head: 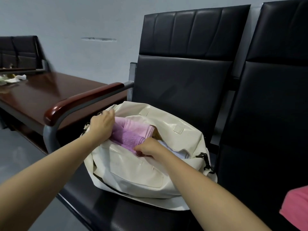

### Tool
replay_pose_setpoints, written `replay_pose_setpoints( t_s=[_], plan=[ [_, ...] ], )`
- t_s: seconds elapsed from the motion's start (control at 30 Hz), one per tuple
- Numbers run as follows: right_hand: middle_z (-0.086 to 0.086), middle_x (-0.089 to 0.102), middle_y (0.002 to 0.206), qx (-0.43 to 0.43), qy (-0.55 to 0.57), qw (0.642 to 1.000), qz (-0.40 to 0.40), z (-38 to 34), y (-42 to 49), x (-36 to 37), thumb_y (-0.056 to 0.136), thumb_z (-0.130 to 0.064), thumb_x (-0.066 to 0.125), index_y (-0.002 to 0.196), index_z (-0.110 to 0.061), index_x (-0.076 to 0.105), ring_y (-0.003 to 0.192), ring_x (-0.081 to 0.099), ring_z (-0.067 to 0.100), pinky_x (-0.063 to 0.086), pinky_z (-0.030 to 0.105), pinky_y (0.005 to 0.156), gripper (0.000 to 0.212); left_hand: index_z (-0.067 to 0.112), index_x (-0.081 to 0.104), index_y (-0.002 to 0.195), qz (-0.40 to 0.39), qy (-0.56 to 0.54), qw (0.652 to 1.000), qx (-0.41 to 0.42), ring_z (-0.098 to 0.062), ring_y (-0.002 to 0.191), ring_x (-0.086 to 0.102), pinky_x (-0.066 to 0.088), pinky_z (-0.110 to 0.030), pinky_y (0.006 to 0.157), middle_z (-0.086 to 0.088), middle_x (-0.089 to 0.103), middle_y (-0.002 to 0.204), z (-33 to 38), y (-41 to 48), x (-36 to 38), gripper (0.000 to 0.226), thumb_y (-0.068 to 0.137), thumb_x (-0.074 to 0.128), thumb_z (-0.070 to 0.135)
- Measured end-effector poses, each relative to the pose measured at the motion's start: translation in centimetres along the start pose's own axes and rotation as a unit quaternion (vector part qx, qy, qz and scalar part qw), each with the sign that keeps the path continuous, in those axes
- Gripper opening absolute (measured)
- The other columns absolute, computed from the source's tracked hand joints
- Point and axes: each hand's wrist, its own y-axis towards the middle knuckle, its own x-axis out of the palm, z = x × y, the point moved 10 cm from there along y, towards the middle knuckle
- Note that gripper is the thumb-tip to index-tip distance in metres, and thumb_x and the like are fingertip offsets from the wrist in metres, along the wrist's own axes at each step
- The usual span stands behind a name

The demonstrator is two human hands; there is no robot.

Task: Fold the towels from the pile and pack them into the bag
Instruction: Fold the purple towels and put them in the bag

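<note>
No legible text, label, brand, number or sign. Bag (133, 172) at 6 o'clock, chair back (183, 80) at 12 o'clock: nothing readable.

Black padded chairs (181, 77) – pale wall (83, 22) – dark wooden table (50, 90).

A cream bag (141, 174) lies on the black padded chair seat (93, 202).
</note>
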Motion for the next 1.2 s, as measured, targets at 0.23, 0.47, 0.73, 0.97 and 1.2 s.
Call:
replay_pose_setpoints(
  t_s=[0.23, 0.47, 0.73, 0.97, 1.2],
  plan=[
    [0.013, 0.052, 0.123, -0.274, -0.144, 0.936, 0.170, -4.5, -2.1, -1.3, 0.087, -0.001, 0.052, 0.121, -0.008, 0.058, 0.119, 0.043, 0.032, 0.037, 0.040, 0.099, 0.035, 0.012, 0.065, 0.107, -0.004, -0.033, 0.952, 0.305, -0.025, 0.104, 0.061, 0.048, -0.034, 0.087, -0.005, 0.064, 0.113, 4.8, -2.9, 2.3, 0.033, 0.082, 0.044, 0.009],
    [0.004, 0.034, 0.151, -0.238, -0.289, 0.927, -0.013, -3.1, -0.9, 1.5, 0.094, 0.001, 0.037, 0.144, -0.017, 0.042, 0.139, 0.029, 0.022, 0.034, 0.041, 0.107, 0.053, 0.016, 0.057, 0.124, -0.216, 0.078, 0.957, 0.177, -0.022, 0.126, 0.049, 0.032, -0.036, 0.107, 0.000, 0.055, 0.134, 4.2, -2.1, 6.5, 0.034, 0.096, 0.037, 0.018],
    [0.005, 0.053, 0.139, -0.196, -0.119, 0.973, 0.036, -0.2, -4.2, -4.8, 0.093, 0.001, 0.037, 0.131, -0.018, 0.058, 0.127, 0.049, 0.025, 0.037, 0.032, 0.107, 0.047, 0.015, 0.064, 0.117, -0.242, -0.129, 0.959, 0.072, -0.024, 0.108, 0.061, 0.045, -0.025, 0.084, -0.005, 0.067, 0.117, 6.8, -3.0, 0.1, 0.029, 0.091, 0.053, 0.023],
    [0.001, 0.050, 0.137, -0.129, -0.117, 0.969, 0.175, 8.7, -13.8, -16.7, 0.096, -0.010, 0.045, 0.129, -0.020, 0.057, 0.125, 0.047, 0.017, 0.035, 0.024, 0.102, 0.037, 0.010, 0.070, 0.101, -0.143, -0.389, 0.906, 0.091, -0.025, 0.102, 0.060, 0.048, -0.034, 0.091, -0.008, 0.069, 0.109, 16.7, -6.4, -9.9, 0.020, 0.088, 0.063, 0.023],
    [0.000, 0.052, 0.134, 0.011, -0.127, 0.951, 0.282, 23.5, -27.5, -26.0, 0.096, -0.018, 0.053, 0.128, -0.020, 0.058, 0.122, 0.050, 0.017, 0.038, 0.027, 0.101, 0.033, 0.017, 0.069, 0.098, -0.189, -0.462, 0.841, 0.210, -0.014, 0.093, 0.063, 0.051, -0.027, 0.080, 0.000, 0.070, 0.099, 32.7, -11.7, -16.3, 0.016, 0.087, 0.067, 0.028]
  ],
)
